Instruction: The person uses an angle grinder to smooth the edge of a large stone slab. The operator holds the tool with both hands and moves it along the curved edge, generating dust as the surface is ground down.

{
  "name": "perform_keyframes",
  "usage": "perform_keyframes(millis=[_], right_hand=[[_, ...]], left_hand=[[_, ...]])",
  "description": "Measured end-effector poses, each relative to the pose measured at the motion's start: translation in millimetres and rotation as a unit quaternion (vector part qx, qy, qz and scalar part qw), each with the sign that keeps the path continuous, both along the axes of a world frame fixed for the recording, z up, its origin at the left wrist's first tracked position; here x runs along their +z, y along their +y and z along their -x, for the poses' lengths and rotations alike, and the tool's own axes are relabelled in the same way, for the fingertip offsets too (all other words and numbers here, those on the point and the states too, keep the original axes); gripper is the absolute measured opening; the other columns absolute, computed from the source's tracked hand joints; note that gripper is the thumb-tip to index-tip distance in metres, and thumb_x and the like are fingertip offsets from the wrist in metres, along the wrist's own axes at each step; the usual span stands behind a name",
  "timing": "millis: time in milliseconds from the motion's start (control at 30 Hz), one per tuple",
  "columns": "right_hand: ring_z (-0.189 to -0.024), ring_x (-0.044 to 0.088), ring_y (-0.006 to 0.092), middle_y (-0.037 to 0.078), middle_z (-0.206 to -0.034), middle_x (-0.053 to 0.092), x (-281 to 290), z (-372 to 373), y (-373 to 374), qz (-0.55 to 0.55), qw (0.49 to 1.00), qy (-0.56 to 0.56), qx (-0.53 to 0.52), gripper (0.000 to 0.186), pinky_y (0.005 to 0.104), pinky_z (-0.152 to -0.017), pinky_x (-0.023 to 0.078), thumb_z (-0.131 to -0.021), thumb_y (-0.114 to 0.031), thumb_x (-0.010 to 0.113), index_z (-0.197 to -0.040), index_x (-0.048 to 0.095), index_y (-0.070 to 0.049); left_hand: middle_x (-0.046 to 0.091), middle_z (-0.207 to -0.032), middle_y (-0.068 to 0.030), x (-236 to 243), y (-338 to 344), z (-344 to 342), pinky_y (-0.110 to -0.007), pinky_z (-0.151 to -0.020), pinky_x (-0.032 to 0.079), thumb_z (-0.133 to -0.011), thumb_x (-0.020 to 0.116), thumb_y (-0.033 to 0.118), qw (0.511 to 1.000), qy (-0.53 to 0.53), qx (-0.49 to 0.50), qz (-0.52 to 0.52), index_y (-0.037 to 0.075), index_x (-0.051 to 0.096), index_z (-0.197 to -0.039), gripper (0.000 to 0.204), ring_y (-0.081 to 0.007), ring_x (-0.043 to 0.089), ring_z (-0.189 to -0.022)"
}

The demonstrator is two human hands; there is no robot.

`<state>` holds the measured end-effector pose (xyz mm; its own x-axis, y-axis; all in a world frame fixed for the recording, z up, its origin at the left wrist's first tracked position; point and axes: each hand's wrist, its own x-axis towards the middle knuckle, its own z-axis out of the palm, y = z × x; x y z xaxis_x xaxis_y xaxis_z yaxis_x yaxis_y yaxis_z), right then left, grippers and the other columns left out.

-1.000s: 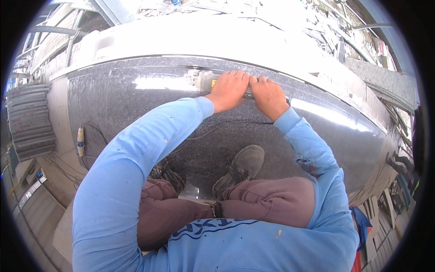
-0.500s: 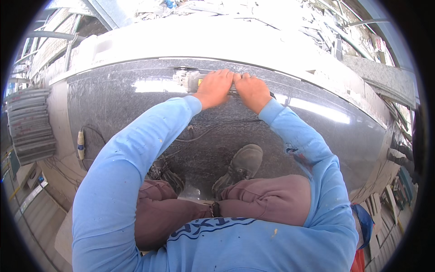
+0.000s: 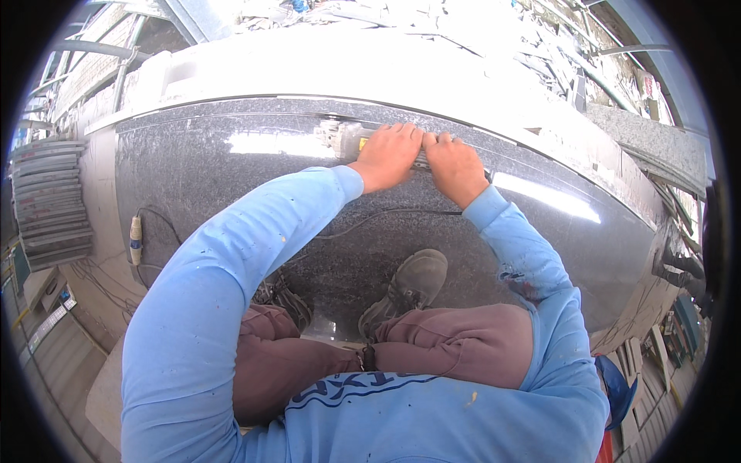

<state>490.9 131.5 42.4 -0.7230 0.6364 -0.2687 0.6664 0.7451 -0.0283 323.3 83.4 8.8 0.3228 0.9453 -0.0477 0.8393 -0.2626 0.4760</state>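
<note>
A power tool, an angle grinder (image 3: pixel 343 139) with a silver head and yellow label, lies along the far edge of a dark speckled polished slab (image 3: pixel 556 255), its head to the left. My left hand (image 3: pixel 388 157) is closed over the tool's body. Just right of it, my right hand (image 3: pixel 455 170) is closed round the rear of the same tool, which is partly hidden by both hands. A black cable (image 3: pixel 401 211) crosses the slab beneath my arms. My two dark shoes (image 3: pixel 413 282) rest on the slab.
Stacked grey strips (image 3: pixel 50 201) stand at left, near a cable connector (image 3: pixel 136 239). Beyond the slab runs a bright white ledge (image 3: pixel 309 69), with scrap pieces and metal poles behind. At right are dark shapes (image 3: pixel 679 270) I cannot make out and leaning offcuts (image 3: pixel 660 355).
Both my hands and the tool slid left between a second and half a second ago, then moved back right to about where they were. Both grips stay closed on the tool.
</note>
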Motion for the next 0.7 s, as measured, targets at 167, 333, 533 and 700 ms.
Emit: perform_keyframes(millis=[167, 333, 533, 700], right_hand=[[-0.089, 0.072, 0.0322, 0.017, -0.097, 0.068, -13, 10, -2, -0.007, 1.0, -0.005, 0.004, 0.027, 0.0388, -0.069, 0.061, -0.083, -0.001, 0.067, -0.108, 0.055, -0.002], [-0.083, 0.074, 0.03, 0.016, -0.093, 0.069, -29, 15, -1, -0.033, 0.999, 0.028, 0.025, 0.024, 0.0365, -0.065, 0.062, -0.085, -0.004, 0.067, -0.107, 0.058, -0.001], [-0.087, 0.073, 0.032, 0.019, -0.097, 0.069, -19, 15, 0, 0.0, 0.999, 0.035, 0.019, 0.027, 0.0371, -0.071, 0.062, -0.084, -0.004, 0.068, -0.108, 0.058, 0.001], [-0.091, 0.071, 0.0354, 0.02, -0.1, 0.066, 3, 1, 0, 0.031, 0.999, 0.013, -0.002, 0.031, 0.0411, -0.074, 0.06, -0.082, 0.0, 0.067, -0.11, 0.054, 0.0]], left_hand=[[0.061, -0.106, -0.0123, -2, -2, 10, -0.042, -0.094, 0.05, -0.07, 0.086, 0.018, 1.0, 0.0, -0.002, 0.017, 0.003, 0.057, -0.11, 0.051, -0.0298, 0.062, -0.107], [0.06, -0.109, -0.0113, -11, -2, 18, -0.04, -0.093, 0.049, -0.073, 0.084, 0.017, 0.999, 0.022, -0.005, 0.029, 0.004, 0.057, -0.111, 0.049, -0.0279, 0.061, -0.109], [0.061, -0.106, -0.0125, -9, -2, 16, -0.043, -0.093, 0.05, -0.07, 0.086, 0.018, 1.0, 0.005, 0.001, 0.015, 0.003, 0.057, -0.109, 0.051, -0.0306, 0.062, -0.107], [0.061, -0.106, -0.012, 1, 0, 2, -0.042, -0.091, 0.05, -0.069, 0.086, 0.017, 1.0, -0.001, -0.006, 0.005, 0.003, 0.057, -0.109, 0.051, -0.03, 0.062, -0.105]])
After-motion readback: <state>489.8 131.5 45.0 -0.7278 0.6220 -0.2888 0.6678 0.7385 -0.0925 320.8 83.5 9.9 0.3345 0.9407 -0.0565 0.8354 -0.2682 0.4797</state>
